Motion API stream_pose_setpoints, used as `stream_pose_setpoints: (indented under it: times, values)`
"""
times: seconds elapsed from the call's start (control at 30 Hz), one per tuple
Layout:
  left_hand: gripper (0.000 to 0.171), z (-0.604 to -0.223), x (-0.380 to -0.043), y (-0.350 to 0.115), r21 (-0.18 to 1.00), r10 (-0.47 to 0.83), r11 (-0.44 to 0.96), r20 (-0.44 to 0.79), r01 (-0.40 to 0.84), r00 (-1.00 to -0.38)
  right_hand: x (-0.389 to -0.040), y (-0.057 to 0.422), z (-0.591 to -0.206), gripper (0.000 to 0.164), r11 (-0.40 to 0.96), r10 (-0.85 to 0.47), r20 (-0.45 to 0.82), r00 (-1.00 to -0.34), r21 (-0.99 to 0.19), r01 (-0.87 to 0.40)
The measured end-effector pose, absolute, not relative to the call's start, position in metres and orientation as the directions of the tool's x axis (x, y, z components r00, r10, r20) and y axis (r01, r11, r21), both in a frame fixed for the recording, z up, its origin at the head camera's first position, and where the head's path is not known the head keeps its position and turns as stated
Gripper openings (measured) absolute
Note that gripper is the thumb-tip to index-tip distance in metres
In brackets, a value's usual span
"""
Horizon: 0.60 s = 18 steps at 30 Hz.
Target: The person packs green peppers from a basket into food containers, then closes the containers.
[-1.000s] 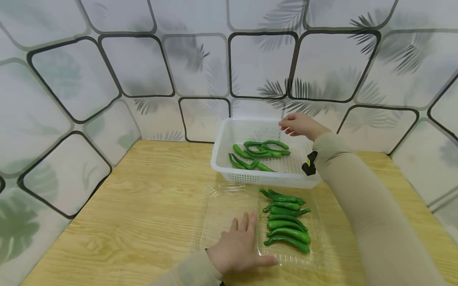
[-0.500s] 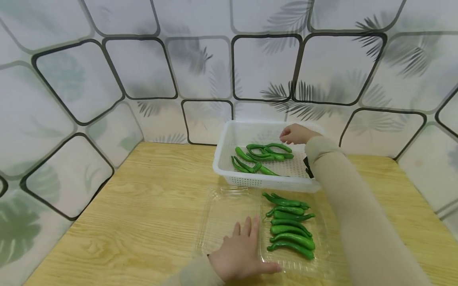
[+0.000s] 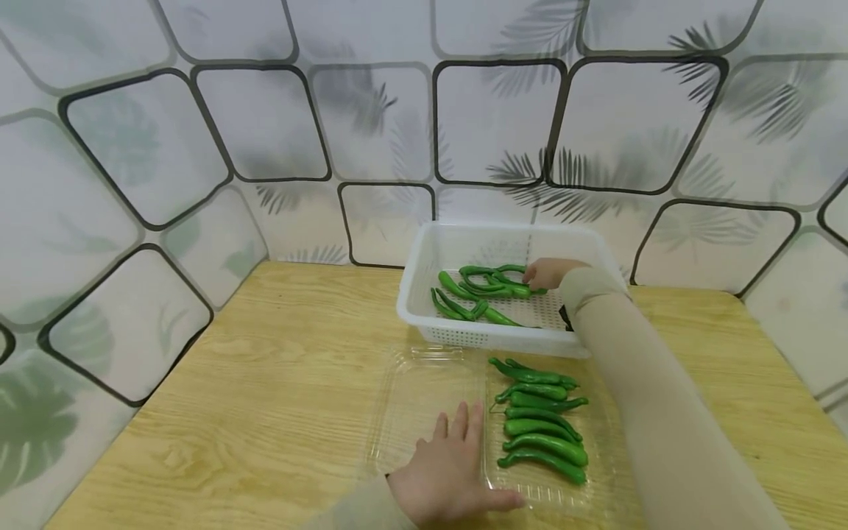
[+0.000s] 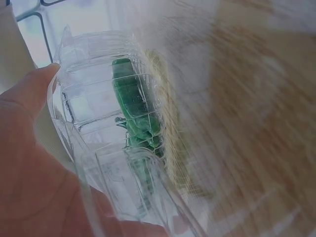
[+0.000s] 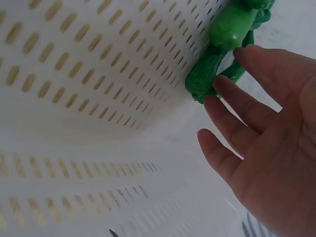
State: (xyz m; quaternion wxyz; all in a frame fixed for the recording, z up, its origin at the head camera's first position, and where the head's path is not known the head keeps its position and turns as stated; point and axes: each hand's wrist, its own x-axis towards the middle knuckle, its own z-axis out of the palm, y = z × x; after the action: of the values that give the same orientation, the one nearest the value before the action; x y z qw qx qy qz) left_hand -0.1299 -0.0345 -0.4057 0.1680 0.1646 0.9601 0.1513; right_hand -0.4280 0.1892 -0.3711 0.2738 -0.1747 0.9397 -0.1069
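My left hand (image 3: 440,471) lies with fingers spread on the clear plastic clamshell box (image 3: 424,386), its thumb along the near edge. In the left wrist view the thumb touches the wall of the box (image 4: 91,116). A column of green chili peppers (image 3: 539,444) lies in the right half of the box. Behind it, my right hand (image 3: 548,273) reaches inside the white perforated basket (image 3: 477,337). Its extended fingertips touch or nearly touch a green pepper (image 5: 201,79) in the right wrist view. More green peppers (image 3: 457,305) lie loose on the basket floor.
The wooden table (image 3: 265,368) extends to the left and right of the box. A patterned wall covering (image 3: 377,147) rises right behind the basket and along both sides. The basket's front wall stands close to the far edge of the box.
The right hand has come down from above the basket's right rear to the peppers inside. The left hand stays on the box, and the head view has shifted slightly.
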Motion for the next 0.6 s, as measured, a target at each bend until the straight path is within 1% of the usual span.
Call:
stream_pose_setpoints:
  times: [0.2,0.33,0.43,0.53,0.6]
  values:
    - [0.119,-0.406,-0.13,-0.035,0.35,0.371,0.897,-0.261,0.27,-0.891,-0.419,0.185,-0.365,0.035,0.931,-0.355,-0.477,-0.804,-0.262,-0.255]
    - [0.118,-0.406,-0.129,-0.035,0.346,0.372,0.897,-0.259,0.274,-0.891,-0.414,0.183,-0.363,0.034,0.944,-0.328,-0.483,-0.812,-0.21,-0.256]
    - [0.118,-0.405,-0.129,-0.035,0.342,0.375,0.897,-0.254,0.279,-0.892,-0.414,0.185,-0.364,0.028,0.95,-0.309,-0.489,-0.815,-0.19,-0.246]
    - [0.117,-0.405,-0.128,-0.035,0.341,0.377,0.896,-0.249,0.284,-0.892,-0.416,0.187,-0.366,0.022,0.948,-0.316,-0.492,-0.811,-0.204,-0.246]
    - [0.117,-0.406,-0.128,-0.035,0.341,0.381,0.895,-0.248,0.288,-0.891,-0.415,0.188,-0.366,0.024,0.943,-0.328,-0.491,-0.807,-0.224,-0.246]
